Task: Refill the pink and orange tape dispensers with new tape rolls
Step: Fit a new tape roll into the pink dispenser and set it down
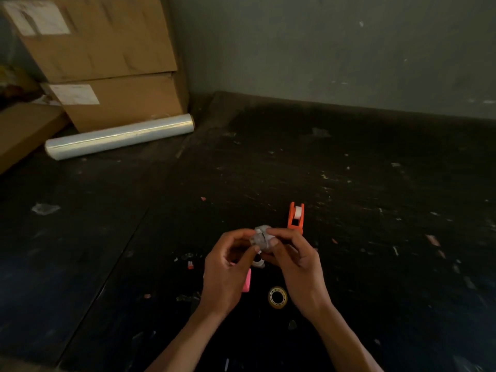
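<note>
My left hand (225, 269) and right hand (292, 264) pinch a wrapped tape roll (261, 238); I should peel the wrapper gently, grip steady.

The left hand (224, 275) hides most of the pink dispenser (247, 281); the wrapped roll (261, 238) is blurred, perhaps tape.

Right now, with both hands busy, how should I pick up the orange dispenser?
Pinch the orange dispenser across its two flat side walls, coming down from above. It stands upright on the table with a white roll between those walls, just beyond the right hand, and nothing crowds its sides.
</note>
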Tool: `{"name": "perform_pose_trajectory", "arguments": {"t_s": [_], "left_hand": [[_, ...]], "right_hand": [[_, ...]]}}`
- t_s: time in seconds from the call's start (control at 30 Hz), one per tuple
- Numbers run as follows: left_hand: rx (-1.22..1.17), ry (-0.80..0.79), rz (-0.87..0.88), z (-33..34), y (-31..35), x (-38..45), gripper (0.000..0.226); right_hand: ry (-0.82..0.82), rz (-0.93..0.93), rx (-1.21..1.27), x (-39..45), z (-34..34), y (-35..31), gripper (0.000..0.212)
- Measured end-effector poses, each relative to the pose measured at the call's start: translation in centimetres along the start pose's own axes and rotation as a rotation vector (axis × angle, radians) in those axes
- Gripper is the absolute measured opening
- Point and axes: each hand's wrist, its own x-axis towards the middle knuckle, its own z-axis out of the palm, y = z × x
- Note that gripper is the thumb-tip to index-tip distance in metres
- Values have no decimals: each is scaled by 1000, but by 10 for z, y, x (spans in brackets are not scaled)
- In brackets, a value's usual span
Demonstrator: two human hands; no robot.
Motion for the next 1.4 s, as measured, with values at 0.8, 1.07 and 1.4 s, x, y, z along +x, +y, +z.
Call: {"name": "perform_pose_trajectory", "arguments": {"t_s": [0.8, 1.07, 1.4], "left_hand": [[208, -49, 129, -2, -7, -4, 38], [413, -148, 68, -33, -29, 2, 41], [736, -463, -79, -86, -79, 29, 66]], "right_hand": [[-22, 26, -56, 0, 1, -1, 12], [-40, 88, -244, 6, -2, 24, 22], [-426, -70, -704, 10, 9, 64, 26]]}}
